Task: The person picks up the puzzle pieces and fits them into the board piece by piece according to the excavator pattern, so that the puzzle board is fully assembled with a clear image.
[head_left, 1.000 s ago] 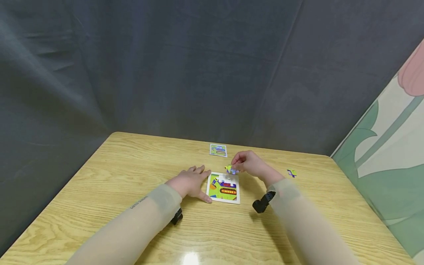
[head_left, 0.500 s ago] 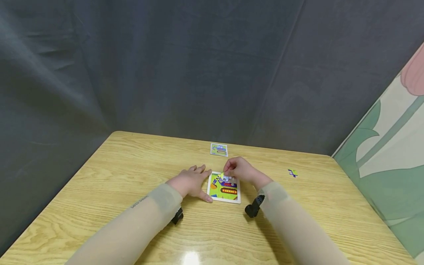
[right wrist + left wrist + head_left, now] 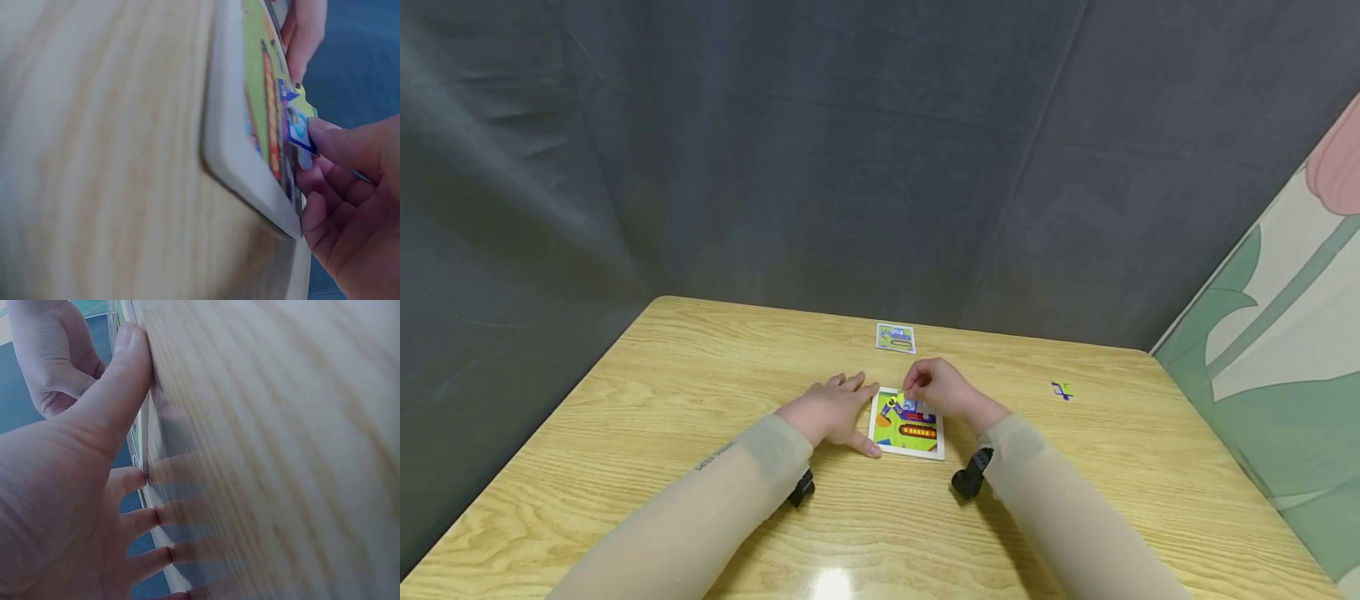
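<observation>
A white-framed jigsaw puzzle [image 3: 907,451] with a digger picture lies flat on the table. Spread along its left side, my left hand [image 3: 833,413] touches the frame with thumb and fingertips, as the left wrist view also shows. Over the puzzle's upper part, my right hand [image 3: 946,390] pinches a yellow-green and blue jigsaw piece [image 3: 299,119] between thumb and fingers. In the right wrist view that piece is tilted up from the board, and its lower edge meets the picture. The right fingers hide part of the puzzle's top right corner.
A small picture card [image 3: 896,338] of the same digger lies behind the puzzle. One loose jigsaw piece [image 3: 1062,390], blue and green, rests on the wooden table [image 3: 715,367] to the right. A dark curtain [image 3: 850,167] hangs beyond the back edge.
My right hand has moved left and nearer, bringing the jigsaw piece from behind the frame onto the puzzle's upper part. The left hand has stayed in place.
</observation>
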Action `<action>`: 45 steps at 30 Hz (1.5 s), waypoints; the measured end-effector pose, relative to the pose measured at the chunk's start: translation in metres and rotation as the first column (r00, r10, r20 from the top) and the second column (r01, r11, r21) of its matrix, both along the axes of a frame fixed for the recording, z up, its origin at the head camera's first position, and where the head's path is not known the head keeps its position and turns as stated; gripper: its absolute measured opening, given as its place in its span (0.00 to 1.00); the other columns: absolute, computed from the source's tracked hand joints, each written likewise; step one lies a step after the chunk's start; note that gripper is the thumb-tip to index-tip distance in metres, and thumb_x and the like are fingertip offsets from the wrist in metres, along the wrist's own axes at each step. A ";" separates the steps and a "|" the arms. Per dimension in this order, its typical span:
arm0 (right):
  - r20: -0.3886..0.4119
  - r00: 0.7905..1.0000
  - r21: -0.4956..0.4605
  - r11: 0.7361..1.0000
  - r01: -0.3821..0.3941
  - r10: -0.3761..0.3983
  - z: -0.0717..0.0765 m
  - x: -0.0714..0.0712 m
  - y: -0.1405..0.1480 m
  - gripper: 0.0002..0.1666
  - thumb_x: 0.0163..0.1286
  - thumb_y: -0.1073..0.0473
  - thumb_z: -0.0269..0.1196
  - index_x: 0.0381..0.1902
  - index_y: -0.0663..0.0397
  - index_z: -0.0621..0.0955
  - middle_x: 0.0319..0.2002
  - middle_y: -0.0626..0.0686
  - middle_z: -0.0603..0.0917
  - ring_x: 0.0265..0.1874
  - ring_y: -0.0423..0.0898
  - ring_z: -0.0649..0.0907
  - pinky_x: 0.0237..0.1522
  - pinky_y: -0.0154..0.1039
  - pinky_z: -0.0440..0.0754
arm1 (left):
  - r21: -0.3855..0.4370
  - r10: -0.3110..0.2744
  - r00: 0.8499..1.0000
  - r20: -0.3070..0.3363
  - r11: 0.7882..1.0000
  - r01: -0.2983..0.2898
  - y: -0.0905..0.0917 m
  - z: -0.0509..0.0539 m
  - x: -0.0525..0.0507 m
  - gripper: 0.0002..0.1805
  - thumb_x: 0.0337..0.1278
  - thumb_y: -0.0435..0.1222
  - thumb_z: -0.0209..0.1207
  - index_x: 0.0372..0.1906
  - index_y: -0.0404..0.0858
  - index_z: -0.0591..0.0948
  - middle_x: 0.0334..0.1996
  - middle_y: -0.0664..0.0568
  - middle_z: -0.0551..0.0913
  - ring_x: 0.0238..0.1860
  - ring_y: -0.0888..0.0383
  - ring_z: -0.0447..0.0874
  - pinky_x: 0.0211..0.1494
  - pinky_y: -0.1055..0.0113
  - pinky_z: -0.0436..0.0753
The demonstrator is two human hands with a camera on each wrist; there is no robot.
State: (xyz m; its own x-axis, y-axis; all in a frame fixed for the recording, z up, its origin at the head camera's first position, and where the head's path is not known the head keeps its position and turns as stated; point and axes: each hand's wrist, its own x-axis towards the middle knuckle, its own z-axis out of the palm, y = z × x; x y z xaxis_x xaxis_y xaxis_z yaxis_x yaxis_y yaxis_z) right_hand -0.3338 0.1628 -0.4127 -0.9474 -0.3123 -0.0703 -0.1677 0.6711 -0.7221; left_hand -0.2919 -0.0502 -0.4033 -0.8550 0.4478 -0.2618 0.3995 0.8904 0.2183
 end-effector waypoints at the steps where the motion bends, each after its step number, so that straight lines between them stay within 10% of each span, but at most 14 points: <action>1: -0.008 1.000 0.007 1.000 0.007 -0.007 -0.001 0.000 -0.001 0.07 0.64 0.72 0.67 0.30 0.57 0.82 0.29 0.52 0.78 0.32 0.48 0.76 0.37 0.39 0.73 | -0.001 -0.001 1.000 0.000 1.000 0.001 0.000 0.000 0.000 0.61 0.40 0.70 0.64 0.79 0.48 0.56 0.78 0.47 0.50 0.76 0.41 0.47 0.72 0.43 0.56; 25: -0.158 0.985 0.222 0.975 -0.028 0.065 0.014 0.023 0.010 0.08 0.68 0.71 0.63 0.39 0.55 0.86 0.37 0.50 0.82 0.38 0.48 0.78 0.46 0.44 0.78 | 0.012 -0.010 1.000 -0.005 1.000 0.010 0.003 0.000 0.002 0.61 0.40 0.69 0.65 0.79 0.49 0.56 0.78 0.47 0.50 0.76 0.41 0.46 0.73 0.42 0.55; 34: -0.145 0.940 0.467 0.859 -0.210 0.309 0.023 0.050 0.011 0.26 0.70 0.76 0.57 0.62 0.55 0.80 0.57 0.55 0.82 0.58 0.51 0.79 0.60 0.48 0.75 | 0.019 -0.005 1.000 0.006 1.000 0.005 0.003 0.003 0.003 0.61 0.41 0.69 0.65 0.79 0.49 0.55 0.78 0.47 0.49 0.76 0.41 0.45 0.73 0.43 0.54; 45: -0.236 0.836 0.729 0.659 -0.184 0.495 0.020 0.066 -0.008 0.26 0.62 0.72 0.67 0.59 0.58 0.81 0.44 0.56 0.85 0.41 0.49 0.84 0.49 0.44 0.82 | 0.014 -0.008 1.000 0.000 1.000 0.008 -0.002 0.003 0.004 0.60 0.41 0.68 0.65 0.79 0.49 0.55 0.78 0.47 0.48 0.76 0.40 0.45 0.73 0.43 0.54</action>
State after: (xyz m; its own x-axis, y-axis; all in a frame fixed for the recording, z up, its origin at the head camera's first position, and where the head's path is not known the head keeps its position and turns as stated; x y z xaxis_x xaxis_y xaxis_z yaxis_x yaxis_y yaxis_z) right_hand -0.2680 0.1551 -0.3931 -0.7709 -0.6351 -0.0491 -0.6370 0.7681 0.0657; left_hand -0.2878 -0.0526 -0.4003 -0.8513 0.4583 -0.2556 0.4067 0.8840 0.2304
